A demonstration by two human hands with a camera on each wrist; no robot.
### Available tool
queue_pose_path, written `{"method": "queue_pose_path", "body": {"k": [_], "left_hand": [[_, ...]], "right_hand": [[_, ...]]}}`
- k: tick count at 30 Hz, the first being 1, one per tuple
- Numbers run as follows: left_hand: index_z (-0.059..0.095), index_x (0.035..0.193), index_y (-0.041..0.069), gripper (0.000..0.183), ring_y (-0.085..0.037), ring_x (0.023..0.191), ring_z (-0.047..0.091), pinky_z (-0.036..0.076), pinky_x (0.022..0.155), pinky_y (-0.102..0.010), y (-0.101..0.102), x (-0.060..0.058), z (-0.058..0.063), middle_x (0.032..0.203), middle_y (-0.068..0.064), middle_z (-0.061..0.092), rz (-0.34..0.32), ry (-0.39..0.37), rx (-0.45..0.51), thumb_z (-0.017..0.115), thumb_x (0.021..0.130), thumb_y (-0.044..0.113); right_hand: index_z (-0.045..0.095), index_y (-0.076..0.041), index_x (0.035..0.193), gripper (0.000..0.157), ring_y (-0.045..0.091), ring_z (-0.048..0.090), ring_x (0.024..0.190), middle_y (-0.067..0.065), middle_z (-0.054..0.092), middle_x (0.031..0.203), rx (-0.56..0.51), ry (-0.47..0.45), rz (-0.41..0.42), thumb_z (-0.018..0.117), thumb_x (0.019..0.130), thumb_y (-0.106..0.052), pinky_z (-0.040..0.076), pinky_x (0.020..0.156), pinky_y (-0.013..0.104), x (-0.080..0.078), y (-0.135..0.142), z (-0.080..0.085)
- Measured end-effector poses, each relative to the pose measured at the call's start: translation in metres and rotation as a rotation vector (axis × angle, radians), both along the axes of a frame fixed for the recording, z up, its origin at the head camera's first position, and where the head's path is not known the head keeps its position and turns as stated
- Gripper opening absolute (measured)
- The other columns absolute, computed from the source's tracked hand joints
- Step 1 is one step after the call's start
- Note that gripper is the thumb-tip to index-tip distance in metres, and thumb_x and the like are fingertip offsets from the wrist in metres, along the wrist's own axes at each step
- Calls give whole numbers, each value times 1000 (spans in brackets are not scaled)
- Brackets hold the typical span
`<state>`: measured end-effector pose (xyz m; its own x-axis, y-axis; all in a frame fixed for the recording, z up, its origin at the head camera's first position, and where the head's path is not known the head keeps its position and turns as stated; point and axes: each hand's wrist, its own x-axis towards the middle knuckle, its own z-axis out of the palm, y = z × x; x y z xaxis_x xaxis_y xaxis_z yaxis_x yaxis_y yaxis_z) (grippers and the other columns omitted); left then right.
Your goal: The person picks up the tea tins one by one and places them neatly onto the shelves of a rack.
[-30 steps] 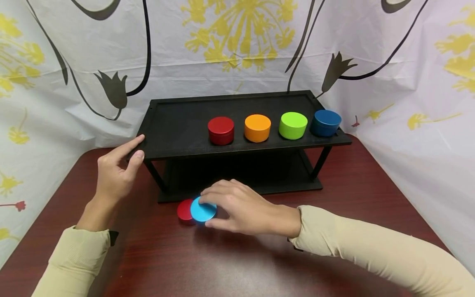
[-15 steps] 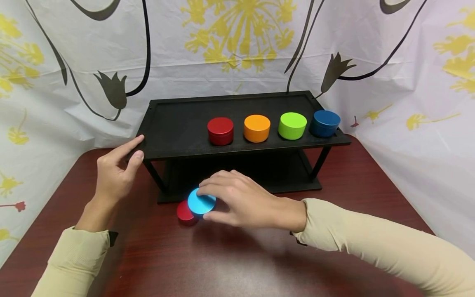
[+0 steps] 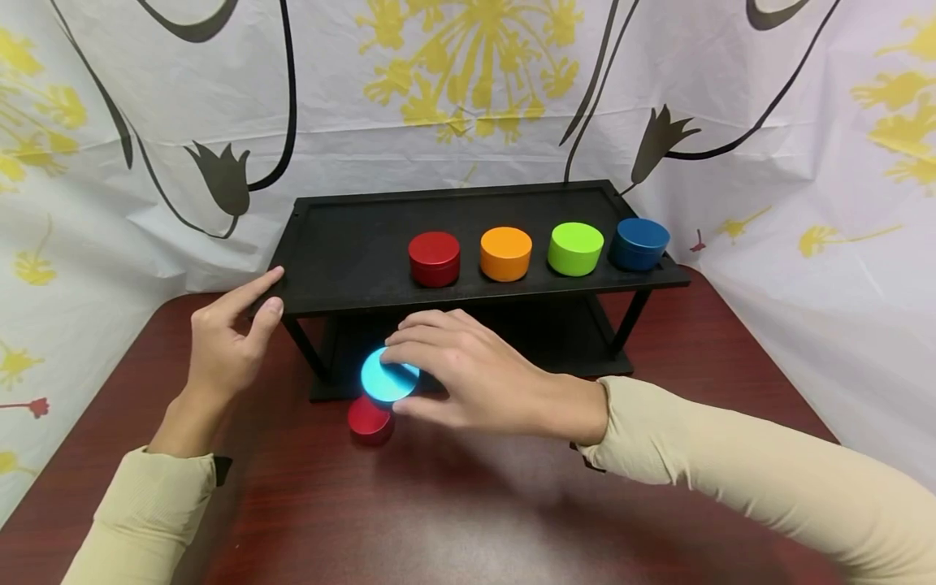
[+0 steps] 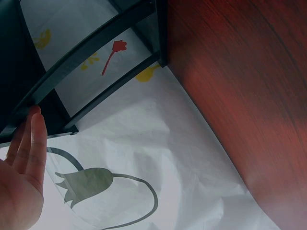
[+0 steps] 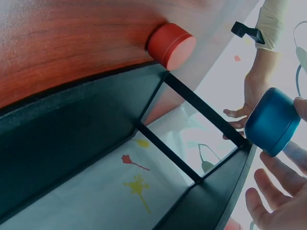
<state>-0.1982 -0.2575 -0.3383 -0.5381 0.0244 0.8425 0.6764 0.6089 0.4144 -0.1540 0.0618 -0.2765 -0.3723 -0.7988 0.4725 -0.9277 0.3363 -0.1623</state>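
My right hand (image 3: 468, 370) pinches a light blue round tin (image 3: 386, 380) between thumb and fingertips. It is raised in front of the black two-tier shelf (image 3: 344, 244). Below and slightly left of it, a red round tin (image 3: 370, 424) sits on the table near the lower tier. In the right wrist view, the blue tin (image 5: 272, 122) shows its side and lid seam, well apart from the red tin (image 5: 170, 47). My left hand (image 3: 225, 341) rests at the shelf's front left corner, index finger along the edge. Its fingers (image 4: 36, 143) look straight in the left wrist view.
Along the upper tier's front stand a dark red tin (image 3: 435, 260), an orange tin (image 3: 506, 254), a green tin (image 3: 575, 249) and a dark blue tin (image 3: 639, 244), at the right end. A white patterned cloth (image 3: 468, 154) hangs behind. The table (image 3: 307, 504) is reddish wood.
My right hand has lifted the light blue tin up off the table toward the shelf, uncovering more of the red tin. My left hand has stayed at the corner.
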Motion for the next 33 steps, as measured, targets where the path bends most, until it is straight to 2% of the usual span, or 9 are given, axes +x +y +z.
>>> {"method": "queue_pose_path", "body": {"k": [6, 13, 23, 33], "left_hand": [[72, 121, 3, 33, 8, 68, 49, 36, 63, -11, 0, 1, 1, 82, -5, 69, -2, 7, -3, 64, 93, 19], [72, 119, -1, 32, 9, 68, 48, 36, 62, -12, 4, 4, 4, 82, -6, 68, -11, 8, 4, 63, 93, 15], [72, 119, -1, 32, 9, 69, 49, 36, 64, -9, 5, 5, 5, 85, -7, 70, -5, 6, 7, 63, 92, 14], [71, 119, -4, 33, 11, 73, 49, 37, 67, -10, 8, 7, 8, 85, -24, 69, -14, 2, 7, 62, 93, 14]], "right_hand": [[70, -10, 120, 41, 19, 50, 124, 2, 65, 124, -22, 47, -21, 76, 87, -35, 40, 97, 33, -3, -1, 8], [71, -9, 118, 41, 21, 50, 124, 4, 66, 123, -63, 94, -43, 77, 87, -35, 39, 100, 35, -9, -2, 13], [71, -9, 117, 41, 21, 49, 125, 5, 66, 122, -91, 93, -60, 76, 88, -37, 38, 101, 35, -17, -4, 20], [70, -8, 118, 41, 22, 49, 123, 5, 66, 121, -86, 93, -66, 75, 88, -37, 36, 105, 37, -23, -8, 27]]}}
